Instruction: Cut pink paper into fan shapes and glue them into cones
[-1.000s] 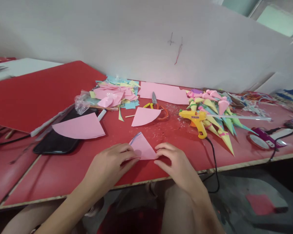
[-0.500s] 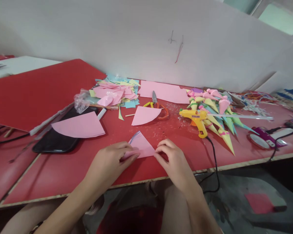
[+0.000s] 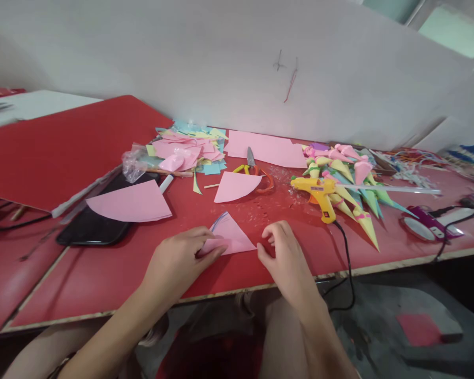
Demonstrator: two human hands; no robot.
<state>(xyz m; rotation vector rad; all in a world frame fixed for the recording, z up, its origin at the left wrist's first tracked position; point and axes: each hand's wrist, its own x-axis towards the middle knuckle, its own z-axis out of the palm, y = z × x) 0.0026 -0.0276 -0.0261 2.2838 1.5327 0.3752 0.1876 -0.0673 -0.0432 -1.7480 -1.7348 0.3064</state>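
Near the table's front edge lies a pink paper piece (image 3: 233, 235) with blue pen lines along its upper left side. My left hand (image 3: 185, 252) pinches its left end, where the paper curls up between thumb and fingers. At the opposite corner is my right hand (image 3: 282, 255), thumb and fingertips apart and nothing between them; its thumb tip is right by the paper's point, and I cannot tell if it touches. Beyond the hands lies a pink paper sector (image 3: 237, 187) partly over orange-handled scissors (image 3: 263, 176).
At left, pink sheets (image 3: 130, 202) rest on a black phone-like slab (image 3: 92, 231). A yellow glue gun (image 3: 319, 195) with a trailing cord lies right, beside several small paper cones (image 3: 365, 226). Paper scraps (image 3: 185, 150) and a large pink sheet (image 3: 264, 149) sit against the wall.
My right hand has let go of the paper's right corner and shifted slightly right, its fingers opening. My left hand keeps its pinch on the left end.
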